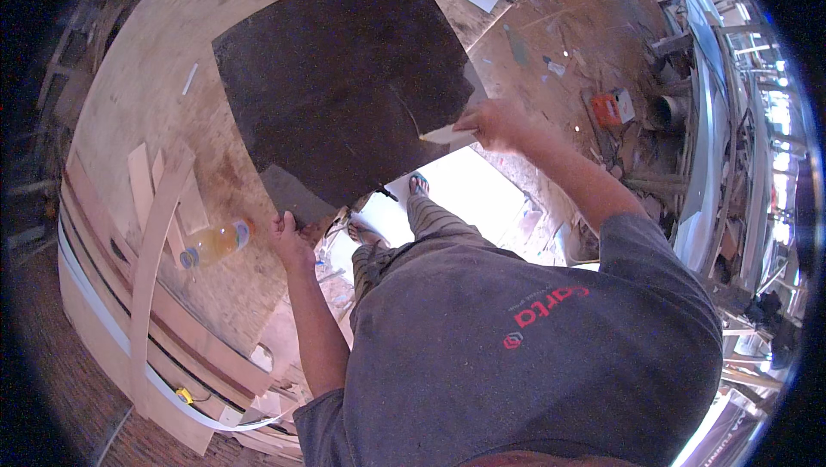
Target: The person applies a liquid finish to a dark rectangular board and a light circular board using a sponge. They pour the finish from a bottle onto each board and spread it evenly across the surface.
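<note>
A dark square sheet lies on the plywood worktop. The left hand grips its near corner; the right hand holds a pale block, apparently sanding, with most of the surface seemingly untouched.

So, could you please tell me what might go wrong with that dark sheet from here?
The dark sheet overhangs the workbench edge; if the left hand slips, it may tip onto the sandalled feet. The right hand presses a pale piece near its edge. The plastic bottle could get knocked off.
</note>
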The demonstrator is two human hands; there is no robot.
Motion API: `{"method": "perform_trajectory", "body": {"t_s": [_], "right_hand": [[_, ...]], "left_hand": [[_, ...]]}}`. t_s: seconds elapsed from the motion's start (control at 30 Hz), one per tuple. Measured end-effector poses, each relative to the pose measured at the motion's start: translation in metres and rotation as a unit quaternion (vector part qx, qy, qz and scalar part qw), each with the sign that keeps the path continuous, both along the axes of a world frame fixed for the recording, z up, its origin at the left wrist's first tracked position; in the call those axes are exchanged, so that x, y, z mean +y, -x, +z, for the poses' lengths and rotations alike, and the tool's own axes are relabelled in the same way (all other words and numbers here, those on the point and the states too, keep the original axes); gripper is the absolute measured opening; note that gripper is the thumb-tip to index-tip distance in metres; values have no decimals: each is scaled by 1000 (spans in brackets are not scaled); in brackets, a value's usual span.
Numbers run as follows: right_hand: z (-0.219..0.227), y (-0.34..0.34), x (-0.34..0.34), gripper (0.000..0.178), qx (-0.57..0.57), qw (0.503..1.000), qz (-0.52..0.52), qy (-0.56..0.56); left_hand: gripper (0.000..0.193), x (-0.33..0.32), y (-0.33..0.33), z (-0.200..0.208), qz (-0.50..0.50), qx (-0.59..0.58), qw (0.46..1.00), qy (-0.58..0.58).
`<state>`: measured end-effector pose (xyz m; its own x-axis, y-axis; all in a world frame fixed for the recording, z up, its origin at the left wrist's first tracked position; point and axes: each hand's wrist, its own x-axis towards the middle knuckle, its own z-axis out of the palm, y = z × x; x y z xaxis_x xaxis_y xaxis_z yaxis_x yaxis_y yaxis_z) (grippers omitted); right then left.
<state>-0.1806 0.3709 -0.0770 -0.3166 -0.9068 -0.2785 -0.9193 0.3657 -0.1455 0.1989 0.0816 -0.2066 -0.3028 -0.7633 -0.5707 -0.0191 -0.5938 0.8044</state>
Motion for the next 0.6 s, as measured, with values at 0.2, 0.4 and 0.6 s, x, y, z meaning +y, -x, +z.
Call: {"method": "perform_trajectory", "body": {"t_s": [0.2, 0.4, 0.6], "right_hand": [[23, -21, 8, 22, -95, 989, -110, -17], [33, 57, -15, 25, -44, 955, -267, 122], [14, 78, -44, 31, 64, 983, -138, 102]], "left_hand": [[20, 1, 0, 4, 19, 10, 1000, -17], [20, -1, -3, -7, 35, 51, 997, -47], [16, 0, -3, 6, 1, 32, 999, 10]]}}
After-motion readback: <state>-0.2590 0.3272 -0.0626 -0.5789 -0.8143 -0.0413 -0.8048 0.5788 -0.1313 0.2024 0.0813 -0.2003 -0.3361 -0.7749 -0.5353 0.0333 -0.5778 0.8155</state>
